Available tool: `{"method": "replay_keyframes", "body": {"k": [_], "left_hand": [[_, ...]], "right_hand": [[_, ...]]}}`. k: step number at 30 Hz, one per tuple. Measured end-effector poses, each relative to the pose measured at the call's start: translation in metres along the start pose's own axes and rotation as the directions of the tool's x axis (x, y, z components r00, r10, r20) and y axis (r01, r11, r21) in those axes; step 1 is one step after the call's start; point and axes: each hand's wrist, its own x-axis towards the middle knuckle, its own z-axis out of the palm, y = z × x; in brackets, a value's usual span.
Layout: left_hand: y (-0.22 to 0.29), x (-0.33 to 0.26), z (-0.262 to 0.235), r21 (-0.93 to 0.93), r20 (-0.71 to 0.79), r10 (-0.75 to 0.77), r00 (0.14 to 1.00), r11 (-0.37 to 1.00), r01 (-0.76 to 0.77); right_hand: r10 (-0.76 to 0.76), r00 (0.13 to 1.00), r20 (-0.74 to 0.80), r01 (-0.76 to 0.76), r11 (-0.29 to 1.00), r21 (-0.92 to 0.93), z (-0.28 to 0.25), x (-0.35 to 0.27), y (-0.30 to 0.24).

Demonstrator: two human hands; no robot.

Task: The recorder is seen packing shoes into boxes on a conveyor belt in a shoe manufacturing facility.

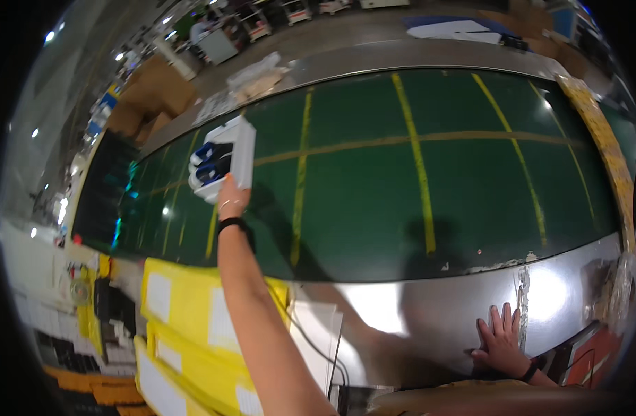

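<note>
Stretched far forward, my left hand (233, 198) grips the near end of a white open-topped box (244, 149). Inside the box lie blue, white and black shoes (208, 163); part of them overhangs or meets its left side, I cannot tell which. The box is over the green conveyor belt (359, 187), toward its left part, and whether it touches the belt is unclear. My left fingers are partly hidden behind the box wall. At the lower right my right hand (502, 344) lies flat with fingers spread on the metal ledge (373, 312), holding nothing.
Yellow tape lines (415, 149) cross the belt. Yellow bins with white labels (186, 298) stand at the near left, below my left forearm. A dark cable (311, 340) runs beside them. Cardboard boxes (148, 97) and clear plastic wrap (255, 73) sit beyond the far left edge.
</note>
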Motion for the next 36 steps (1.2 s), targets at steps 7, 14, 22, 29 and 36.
{"method": "replay_keyframes", "body": {"k": [7,14,22,29,36], "left_hand": [[-0.022,0.057,0.056,0.246,-0.051,-0.111,0.992,0.962,0.121],[0.021,0.054,0.037,0.253,0.029,-0.179,0.984,0.953,0.166],[0.141,-0.072,0.018,0.049,0.232,0.288,0.929,0.951,-0.307],[0.220,-0.227,0.012,0.214,0.098,0.844,0.527,0.500,-0.839],[0.260,-0.258,-0.020,0.304,0.014,0.826,0.564,0.534,-0.789]], "right_hand": [[0.045,0.984,0.175,-0.067,0.991,0.118,-0.030,0.019,-0.014],[0.020,0.983,0.181,-0.034,0.996,0.077,-0.028,0.021,-0.022],[-0.028,0.998,0.057,0.023,0.995,0.092,-0.014,0.014,-0.023],[-0.064,0.996,-0.056,0.070,0.990,0.123,0.008,0.010,-0.024],[-0.131,0.975,-0.182,0.152,0.982,0.109,0.025,0.012,-0.025]]}}
